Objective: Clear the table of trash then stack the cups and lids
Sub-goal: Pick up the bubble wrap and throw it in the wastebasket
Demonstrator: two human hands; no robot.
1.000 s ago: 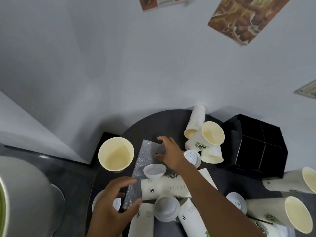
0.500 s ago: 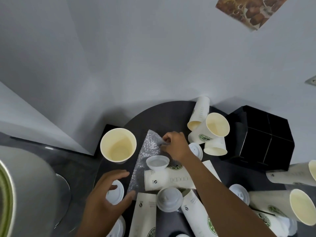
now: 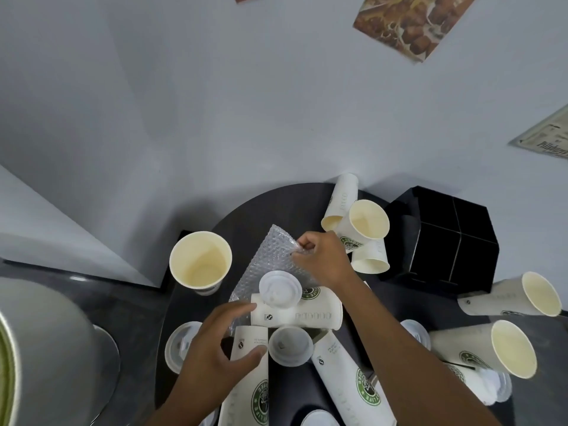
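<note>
My right hand (image 3: 322,259) pinches the far edge of the bubble wrap (image 3: 270,262), which lies on the dark worktop (image 3: 270,210) partly under a lying cup (image 3: 301,312) and a white lid (image 3: 279,289). My left hand (image 3: 212,348) is half open, holding nothing, with fingertips near the wrap's lower end.

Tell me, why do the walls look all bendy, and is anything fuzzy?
In the head view, the wide-angle lens curves the wall edges and stretches things near the frame's borders. The big grey object at the lower left is smeared and out of focus. The bubble wrap and right hand at the centre look sharp.
</note>
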